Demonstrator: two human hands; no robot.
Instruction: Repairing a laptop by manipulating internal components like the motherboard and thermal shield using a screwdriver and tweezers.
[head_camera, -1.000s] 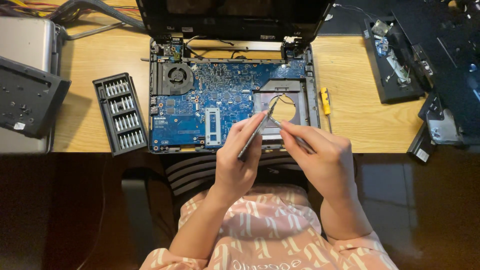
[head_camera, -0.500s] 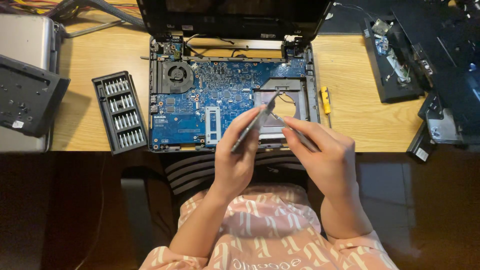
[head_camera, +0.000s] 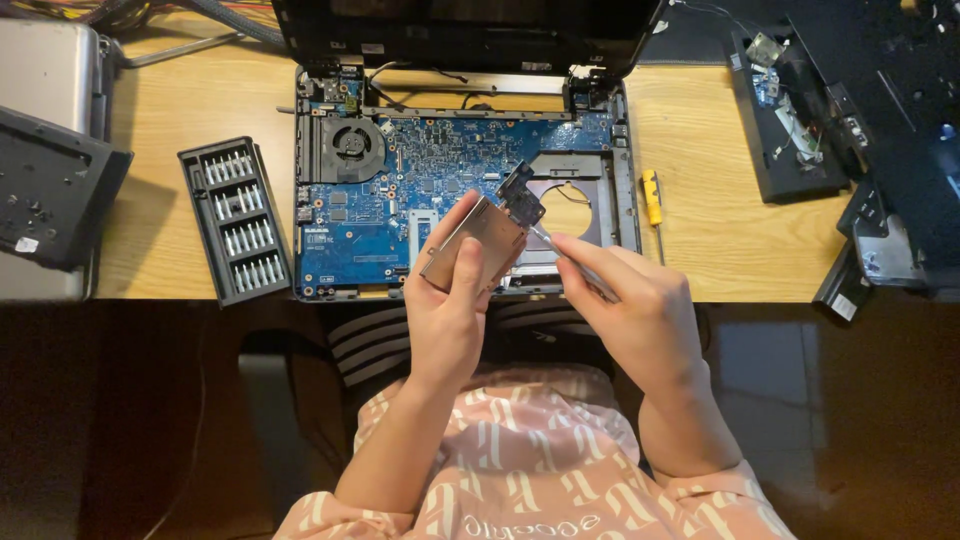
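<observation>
My left hand (head_camera: 447, 305) grips a flat silver metal drive (head_camera: 478, 243) with a small dark connector piece at its upper end, held tilted above the front edge of an opened laptop (head_camera: 400, 200). In my right hand (head_camera: 635, 305) is a thin screwdriver (head_camera: 548, 240) whose tip touches the drive near the connector. The laptop lies on the wooden desk (head_camera: 720, 240) with its blue circuit board, round fan (head_camera: 350, 145) and bare drive bay (head_camera: 575, 205) exposed.
A black case of screwdriver bits (head_camera: 235, 220) lies open left of the laptop. A yellow-handled screwdriver (head_camera: 652, 200) rests at its right. Black laptop panels and parts (head_camera: 860, 130) crowd the right side; a dark cover (head_camera: 50, 185) and silver device (head_camera: 50, 60) sit at left.
My left hand has turned the drive so its broad silver face shows. My right hand's screwdriver tip has stayed at the drive's upper end.
</observation>
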